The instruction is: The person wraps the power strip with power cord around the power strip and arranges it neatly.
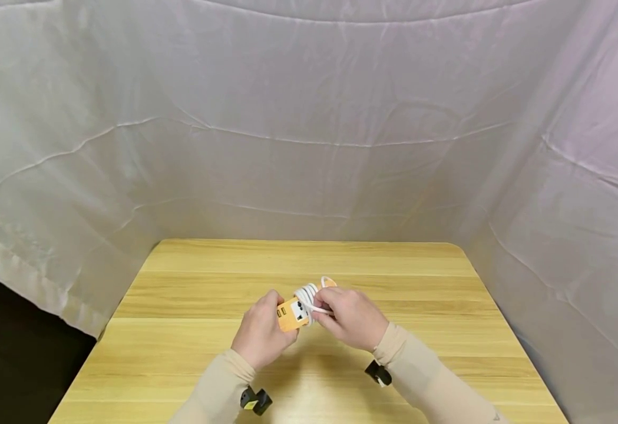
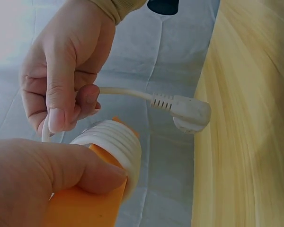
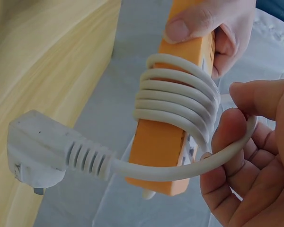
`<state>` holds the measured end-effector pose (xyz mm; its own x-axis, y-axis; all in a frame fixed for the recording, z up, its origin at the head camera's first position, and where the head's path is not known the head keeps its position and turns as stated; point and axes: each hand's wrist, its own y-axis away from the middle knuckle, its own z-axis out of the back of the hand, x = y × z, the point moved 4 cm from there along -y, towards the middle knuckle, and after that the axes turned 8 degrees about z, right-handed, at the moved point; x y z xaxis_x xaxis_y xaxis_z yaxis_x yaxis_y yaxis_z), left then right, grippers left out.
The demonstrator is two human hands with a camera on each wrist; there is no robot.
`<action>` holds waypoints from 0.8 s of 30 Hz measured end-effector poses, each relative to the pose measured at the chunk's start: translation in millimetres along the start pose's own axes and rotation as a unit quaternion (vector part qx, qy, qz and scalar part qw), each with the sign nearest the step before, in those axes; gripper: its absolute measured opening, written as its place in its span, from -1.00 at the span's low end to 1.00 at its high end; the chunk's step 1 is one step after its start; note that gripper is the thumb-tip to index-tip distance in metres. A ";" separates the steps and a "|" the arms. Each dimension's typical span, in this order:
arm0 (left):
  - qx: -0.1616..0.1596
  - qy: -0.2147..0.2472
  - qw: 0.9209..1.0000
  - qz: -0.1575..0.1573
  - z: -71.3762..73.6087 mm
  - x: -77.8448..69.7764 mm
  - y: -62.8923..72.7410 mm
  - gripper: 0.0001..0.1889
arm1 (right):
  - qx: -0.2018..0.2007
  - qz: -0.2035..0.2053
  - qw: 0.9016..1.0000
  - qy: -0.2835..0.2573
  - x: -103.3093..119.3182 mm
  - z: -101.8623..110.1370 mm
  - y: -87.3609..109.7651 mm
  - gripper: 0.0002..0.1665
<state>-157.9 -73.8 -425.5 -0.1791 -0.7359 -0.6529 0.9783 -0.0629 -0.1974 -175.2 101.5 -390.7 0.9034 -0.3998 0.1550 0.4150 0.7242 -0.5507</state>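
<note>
An orange power strip with white socket faces is held above the table by my left hand, which grips one end with the thumb along its side. Several turns of white cord wrap around the strip's middle, side by side. My right hand pinches the cord's loose end between thumb and fingers, beside the coils. From those fingers the cord runs on to a white plug, which hangs free in the right wrist view. The plug also shows in the left wrist view.
Below the hands lies a light wood-grain table. Grey cloth hangs behind it and on both sides. A dark area shows at the lower left. Each wrist wears a small black camera.
</note>
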 end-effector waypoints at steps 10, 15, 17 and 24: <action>-0.013 0.029 0.999 0.005 0.5 0.8 0.4 -0.47 | 0.001 -0.028 0.999 -0.038 2.8 -2.9 3.5 -0.83; -0.039 0.042 0.998 0.021 1.9 3.0 -0.8 -0.44 | -0.001 -0.028 0.998 -0.048 6.5 -6.3 5.5 -0.88; -0.043 0.050 0.997 0.031 3.4 3.5 -1.5 -0.44 | -0.001 -0.027 0.998 -0.054 8.1 -8.2 6.7 -0.89; -0.039 0.096 0.992 0.072 11.9 5.3 -3.5 -0.43 | 0.004 -0.038 0.995 -0.095 11.9 -20.6 14.2 -0.90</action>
<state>-161.1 -85.5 -419.6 -0.0613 -0.5903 -0.8049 0.9854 0.0923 -0.1428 -160.8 95.5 -413.5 0.8733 -0.3403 0.3486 0.4827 0.7012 -0.5248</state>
